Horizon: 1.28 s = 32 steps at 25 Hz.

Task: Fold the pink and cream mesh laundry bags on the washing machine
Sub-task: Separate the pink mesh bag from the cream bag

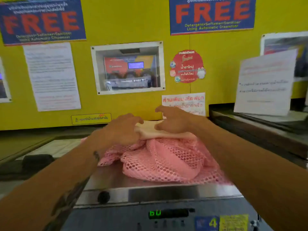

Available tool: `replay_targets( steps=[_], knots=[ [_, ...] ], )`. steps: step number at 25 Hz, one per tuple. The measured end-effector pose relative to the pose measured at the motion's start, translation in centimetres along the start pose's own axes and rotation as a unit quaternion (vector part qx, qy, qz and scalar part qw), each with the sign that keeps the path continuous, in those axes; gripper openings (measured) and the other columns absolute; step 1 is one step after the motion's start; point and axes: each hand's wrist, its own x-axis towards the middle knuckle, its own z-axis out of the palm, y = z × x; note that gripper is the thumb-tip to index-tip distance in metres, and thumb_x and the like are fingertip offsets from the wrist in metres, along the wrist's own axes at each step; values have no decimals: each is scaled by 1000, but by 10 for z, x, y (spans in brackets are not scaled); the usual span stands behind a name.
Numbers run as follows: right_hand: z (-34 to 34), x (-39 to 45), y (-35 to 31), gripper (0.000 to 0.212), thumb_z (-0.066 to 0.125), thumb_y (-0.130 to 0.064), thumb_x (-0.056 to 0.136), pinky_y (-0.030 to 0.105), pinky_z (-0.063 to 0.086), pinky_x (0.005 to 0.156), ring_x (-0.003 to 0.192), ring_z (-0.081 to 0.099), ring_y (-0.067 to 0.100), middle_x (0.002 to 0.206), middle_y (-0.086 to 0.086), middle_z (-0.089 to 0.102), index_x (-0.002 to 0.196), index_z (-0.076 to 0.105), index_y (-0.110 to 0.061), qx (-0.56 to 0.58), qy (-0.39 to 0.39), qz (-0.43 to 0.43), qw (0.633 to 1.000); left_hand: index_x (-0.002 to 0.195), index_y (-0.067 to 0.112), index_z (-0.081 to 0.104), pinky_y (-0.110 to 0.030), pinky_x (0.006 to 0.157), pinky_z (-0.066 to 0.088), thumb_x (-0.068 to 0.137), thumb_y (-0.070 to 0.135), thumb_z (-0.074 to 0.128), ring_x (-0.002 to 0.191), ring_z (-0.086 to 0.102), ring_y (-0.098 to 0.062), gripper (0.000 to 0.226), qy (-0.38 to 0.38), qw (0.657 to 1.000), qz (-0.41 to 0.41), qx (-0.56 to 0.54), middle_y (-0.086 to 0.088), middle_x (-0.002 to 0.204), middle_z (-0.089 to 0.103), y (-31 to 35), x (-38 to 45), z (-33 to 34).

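Cream mesh laundry bag [158, 130] lies at 12 o'clock atop crumpled pink mesh laundry bag [163, 160], long axis 9-to-3. Left hand [123, 130] grips its left end; right hand [173, 120] hovers spread, holding nothing.

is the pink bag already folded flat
No, the pink bag lies crumpled in loose heaps on the washing machine, in front of the cream bag.

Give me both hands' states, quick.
Left hand: fingers curled on the cream bag, gripping it.
Right hand: open, fingers spread, hovering at the cream bag.
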Motion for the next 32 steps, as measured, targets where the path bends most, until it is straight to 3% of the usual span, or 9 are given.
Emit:
replay_targets(
  steps=[6,11,15,19,23,25,28,30,32],
  knots=[
    [50,34,30,99,38,-88,65,55,24,109,137,32,33,157,6,28,150,16,-41,-107,-148,64,981,115,28,64,-35,88,48,82,33,55,99,58,-15,35,87,988,-2,-129,6,113,62,-35,-3,45],
    [48,36,19,82,34,-83,64,54,31,100,124,44,31,143,3,45,140,28,-51,-50,-131,50,989,105,28,65,-28,75,46,81,33,56,90,53,-7,26,185,975,18,-120,12,103,56,-45,3,34],
    [17,33,8,63,54,-60,75,35,40,82,109,54,21,132,-2,56,131,50,-32,0,-190,66,979,107,26,67,-41,83,47,81,26,59,99,52,-16,27,212,971,3,-108,4,110,55,-34,11,30],
    [-17,25,2,13,55,-21,84,36,49,71,93,61,28,101,7,66,89,66,-18,-19,-26,49,998,113,26,61,-42,86,44,81,26,59,102,48,-24,33,205,977,-37,-56,-2,110,49,-12,29,6],
    [-71,1,6,36,56,-15,77,43,53,82,101,62,33,114,7,67,107,72,-21,-130,200,101,966,107,31,54,-32,72,43,80,41,50,86,49,-15,29,221,953,68,-194,7,96,48,27,21,-10],
    [-91,-20,9,36,58,-22,76,39,47,73,99,62,36,111,8,63,111,68,-21,-252,243,184,918,114,43,51,-29,74,45,79,59,45,90,53,-11,39,101,961,116,-229,11,102,56,47,11,-9],
    [-85,-51,14,30,64,-41,70,30,43,59,70,63,25,80,2,58,85,56,-17,-307,11,302,902,140,55,26,-51,112,28,70,82,43,139,29,-19,77,-252,954,133,-99,12,154,30,57,4,-1],
    [-71,-62,15,48,65,-60,62,28,51,55,54,64,18,75,4,65,77,60,-15,-179,-173,350,903,144,45,31,-47,114,27,78,71,53,140,29,-21,75,-285,946,151,-45,7,156,30,48,8,0],
    [-63,-62,22,73,55,-76,61,36,53,78,87,70,22,111,10,70,103,69,-18,-161,-177,323,916,130,36,54,-41,103,42,84,44,64,123,49,-17,48,-201,960,171,-98,6,139,54,35,17,-6]
  ],
)
